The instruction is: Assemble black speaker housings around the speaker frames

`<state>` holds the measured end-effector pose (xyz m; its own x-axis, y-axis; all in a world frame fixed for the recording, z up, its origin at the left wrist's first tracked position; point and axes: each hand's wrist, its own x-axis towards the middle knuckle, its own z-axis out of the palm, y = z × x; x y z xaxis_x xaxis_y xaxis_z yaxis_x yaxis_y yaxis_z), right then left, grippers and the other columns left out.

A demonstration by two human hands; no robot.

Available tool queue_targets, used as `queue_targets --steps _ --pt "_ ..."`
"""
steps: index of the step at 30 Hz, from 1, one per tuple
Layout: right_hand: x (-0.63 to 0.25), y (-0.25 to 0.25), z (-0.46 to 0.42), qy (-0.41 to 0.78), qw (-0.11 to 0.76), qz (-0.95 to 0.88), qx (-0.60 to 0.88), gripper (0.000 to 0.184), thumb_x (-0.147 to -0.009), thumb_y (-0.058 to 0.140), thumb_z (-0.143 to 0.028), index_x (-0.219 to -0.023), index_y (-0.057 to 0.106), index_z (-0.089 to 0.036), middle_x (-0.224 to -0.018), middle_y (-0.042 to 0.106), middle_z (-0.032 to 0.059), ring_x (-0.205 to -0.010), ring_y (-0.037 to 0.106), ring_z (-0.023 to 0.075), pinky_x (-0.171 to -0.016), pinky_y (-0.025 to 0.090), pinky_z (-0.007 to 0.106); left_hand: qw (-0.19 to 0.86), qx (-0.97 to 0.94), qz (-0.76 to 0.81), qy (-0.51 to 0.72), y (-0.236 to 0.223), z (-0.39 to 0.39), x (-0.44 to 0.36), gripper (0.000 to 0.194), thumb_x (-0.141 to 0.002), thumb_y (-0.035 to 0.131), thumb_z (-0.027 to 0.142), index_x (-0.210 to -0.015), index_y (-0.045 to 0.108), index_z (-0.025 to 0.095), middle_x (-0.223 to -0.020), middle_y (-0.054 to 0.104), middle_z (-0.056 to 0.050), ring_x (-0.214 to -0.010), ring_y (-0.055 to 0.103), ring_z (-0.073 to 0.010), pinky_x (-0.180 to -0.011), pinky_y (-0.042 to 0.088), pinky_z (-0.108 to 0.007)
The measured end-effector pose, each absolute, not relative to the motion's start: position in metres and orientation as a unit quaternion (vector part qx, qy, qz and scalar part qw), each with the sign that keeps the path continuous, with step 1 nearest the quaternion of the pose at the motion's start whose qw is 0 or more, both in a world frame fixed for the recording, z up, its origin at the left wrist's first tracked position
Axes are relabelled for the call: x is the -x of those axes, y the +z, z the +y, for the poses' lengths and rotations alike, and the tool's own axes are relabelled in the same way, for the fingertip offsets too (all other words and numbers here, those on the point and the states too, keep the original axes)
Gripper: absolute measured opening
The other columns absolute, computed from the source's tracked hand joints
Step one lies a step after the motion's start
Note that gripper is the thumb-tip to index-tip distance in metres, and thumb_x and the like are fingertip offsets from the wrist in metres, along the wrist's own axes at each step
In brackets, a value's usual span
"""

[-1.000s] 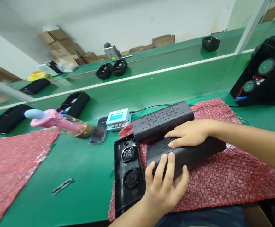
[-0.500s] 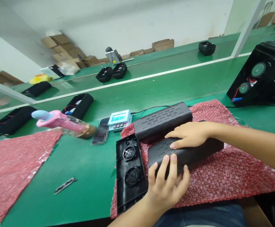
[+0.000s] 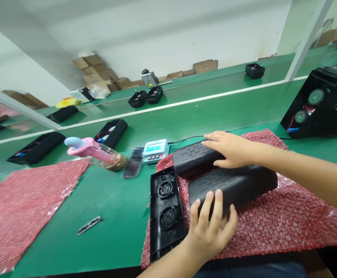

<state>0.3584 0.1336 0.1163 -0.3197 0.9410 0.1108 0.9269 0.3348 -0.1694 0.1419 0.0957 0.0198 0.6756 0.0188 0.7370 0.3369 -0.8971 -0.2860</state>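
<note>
Two long black perforated speaker shells lie side by side on red bubble wrap (image 3: 275,224). My left hand (image 3: 213,227) rests on the near end of the closer shell (image 3: 238,185), fingers laid over its edge. My right hand (image 3: 229,148) lies flat across the farther shell (image 3: 191,158), fingers stretched out. Beside them to the left sits a black open panel with two round speaker drivers (image 3: 165,210).
A small blue-screened meter (image 3: 156,150) with a black cable sits behind the shells. A pink bottle (image 3: 94,152) lies to the left, near another red bubble wrap sheet (image 3: 23,208). A small grey oval part (image 3: 89,225) lies on the green bench. A large black speaker box (image 3: 319,104) stands right.
My right hand moved from the closer shell up onto the farther one. My left hand stayed on the closer shell. The camera view shifted slightly.
</note>
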Motion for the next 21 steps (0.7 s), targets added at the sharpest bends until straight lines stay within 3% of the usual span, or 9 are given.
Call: queue_targets --steps 2,3,10,21 --pt "-0.359 0.109 0.145 0.053 0.049 -0.804 0.590 0.085 -0.069 0.069 -0.028 -0.140 0.029 -0.003 -0.146 0.022 0.0243 -0.131 0.029 0.0342 -0.105 0.032 0.044 0.205 0.890 -0.099 -0.396 0.018 0.096 -0.142 0.020 -0.073 0.067 0.023 -0.094 0.066 0.024 -0.106 0.066 -0.017 -0.109 0.055 -0.0333 -0.089 0.039 -0.049" --pt "-0.360 0.105 0.151 0.067 0.031 -0.802 0.593 0.090 -0.066 0.071 -0.027 -0.141 0.027 -0.002 -0.146 0.020 0.0249 -0.132 0.028 0.0344 -0.105 0.032 0.043 0.206 0.889 -0.098 -0.396 0.018 0.096 -0.142 0.020 -0.074 0.066 0.023 -0.094 0.066 0.024 -0.106 0.066 -0.017 -0.108 0.056 -0.0332 -0.089 0.039 -0.050" --pt "-0.377 0.101 0.192 0.101 0.012 -0.816 0.570 0.084 -0.060 0.070 -0.017 -0.138 0.038 -0.007 -0.138 0.041 0.0181 -0.125 0.041 0.0313 -0.104 0.035 0.040 0.197 0.891 -0.099 -0.397 0.021 0.098 -0.143 0.018 -0.076 0.063 0.021 -0.094 0.066 0.023 -0.106 0.066 -0.018 -0.107 0.056 -0.0334 -0.088 0.039 -0.049" --pt "-0.388 0.106 0.214 0.156 0.033 -0.782 0.602 0.079 -0.060 0.075 -0.022 -0.134 0.047 -0.016 -0.127 0.055 0.0088 -0.115 0.051 0.0271 -0.094 0.043 0.033 0.182 0.901 -0.105 -0.379 0.024 0.100 -0.141 0.020 -0.076 0.063 0.022 -0.096 0.065 0.023 -0.111 0.065 -0.018 -0.109 0.056 -0.0338 -0.088 0.039 -0.049"
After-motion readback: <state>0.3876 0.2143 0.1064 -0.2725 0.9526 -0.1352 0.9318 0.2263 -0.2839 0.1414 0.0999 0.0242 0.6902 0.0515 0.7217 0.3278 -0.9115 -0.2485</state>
